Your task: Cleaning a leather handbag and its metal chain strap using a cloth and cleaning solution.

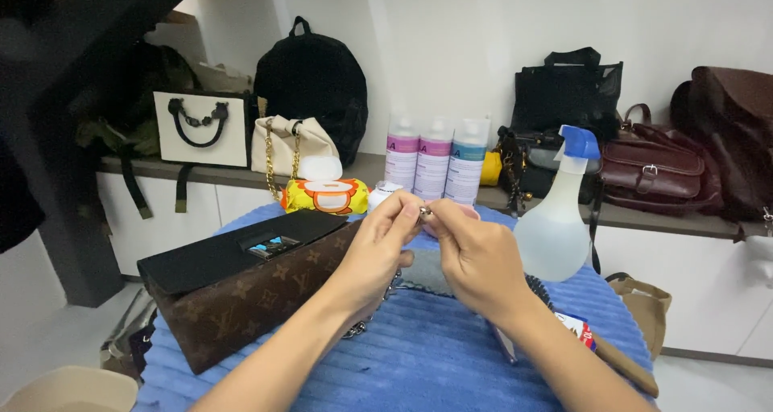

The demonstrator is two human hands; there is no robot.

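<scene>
My left hand [378, 247] and my right hand [475, 255] meet above a round table covered in blue ribbed cloth [419, 364]. Together their fingertips pinch a small metal clasp [424, 212] at the end of a chain [378, 307] that hangs down under my left hand. A brown patterned handbag with a black flap [241, 279] lies on the cloth just left of my left hand. A grey cloth [427, 269] lies beneath my hands.
A clear spray bottle with a blue trigger [560, 219] stands right of my hands. Three cleaner bottles [435, 158], a yellow wipes pack [326, 193] and several bags line the shelf [644, 216] behind. A beige tub [68, 388] sits at lower left.
</scene>
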